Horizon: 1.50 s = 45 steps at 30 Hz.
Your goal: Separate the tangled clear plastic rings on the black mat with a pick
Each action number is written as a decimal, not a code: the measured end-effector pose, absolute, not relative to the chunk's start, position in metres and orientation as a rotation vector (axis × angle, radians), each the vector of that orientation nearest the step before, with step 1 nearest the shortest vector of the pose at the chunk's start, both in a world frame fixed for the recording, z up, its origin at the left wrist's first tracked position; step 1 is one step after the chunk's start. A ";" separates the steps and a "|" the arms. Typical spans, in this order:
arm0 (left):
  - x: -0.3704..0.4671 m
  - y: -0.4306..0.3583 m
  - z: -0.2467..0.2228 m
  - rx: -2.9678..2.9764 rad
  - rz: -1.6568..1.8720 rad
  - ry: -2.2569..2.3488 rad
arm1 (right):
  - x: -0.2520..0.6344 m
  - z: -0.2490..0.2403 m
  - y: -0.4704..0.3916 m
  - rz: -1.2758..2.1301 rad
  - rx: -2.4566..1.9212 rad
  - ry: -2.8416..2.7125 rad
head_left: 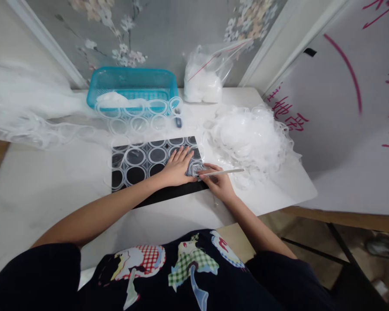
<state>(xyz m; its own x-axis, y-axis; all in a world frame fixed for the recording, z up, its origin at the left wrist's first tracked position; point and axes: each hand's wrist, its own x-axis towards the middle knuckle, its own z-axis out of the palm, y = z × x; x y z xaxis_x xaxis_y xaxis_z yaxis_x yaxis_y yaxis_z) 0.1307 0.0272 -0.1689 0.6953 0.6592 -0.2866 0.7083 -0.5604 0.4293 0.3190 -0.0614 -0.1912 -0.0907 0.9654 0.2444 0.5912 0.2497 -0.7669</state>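
A black mat (168, 194) lies on the white table, with a translucent plastic sheet of ring-shaped cutouts (146, 157) spread over it. My left hand (178, 167) presses flat on the sheet near its right end, fingers spread. Just to the right, my right hand (218, 183) holds a thin white stick (228, 172) between its fingers, the stick's left end close to the sheet's edge and my left thumb. What the stick's tip touches is too small to make out.
Behind the mat stands a blue plastic basket (132, 75) with more ring sheet (139, 124) draped over its front. A clear zip bag (203, 80) with white contents stands beside it. Heaped clear plastic scraps (249, 138) lie right; more plastic (32, 99) lies left. A whiteboard (337, 129) rises at right.
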 end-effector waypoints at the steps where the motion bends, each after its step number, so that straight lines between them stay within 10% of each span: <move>1: 0.132 0.028 -0.168 2.376 -0.158 1.061 | 0.318 -0.192 -0.063 0.622 -1.435 -1.790; 9: 0.141 0.031 -0.159 2.291 -0.310 1.105 | 0.336 -0.187 -0.047 0.163 -1.357 -2.146; 14: 0.138 0.030 -0.159 2.283 -0.282 1.070 | 0.377 -0.152 0.011 -0.235 -1.592 -1.384; 23: 0.130 0.044 -0.165 2.474 0.051 1.147 | 0.314 -0.190 0.004 0.652 -1.421 -1.656; 45: 0.128 0.048 -0.179 2.533 -0.018 1.154 | 0.315 -0.196 -0.002 0.695 -1.446 -1.624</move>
<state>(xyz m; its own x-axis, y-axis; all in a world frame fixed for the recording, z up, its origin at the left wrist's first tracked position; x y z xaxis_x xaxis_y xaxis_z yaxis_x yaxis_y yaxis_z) 0.1276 0.0481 -0.1788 0.6671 0.7283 -0.1568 0.7329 -0.6037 0.3138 0.3149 -0.0016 -0.1965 0.0102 0.9755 0.2199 0.5141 0.1835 -0.8379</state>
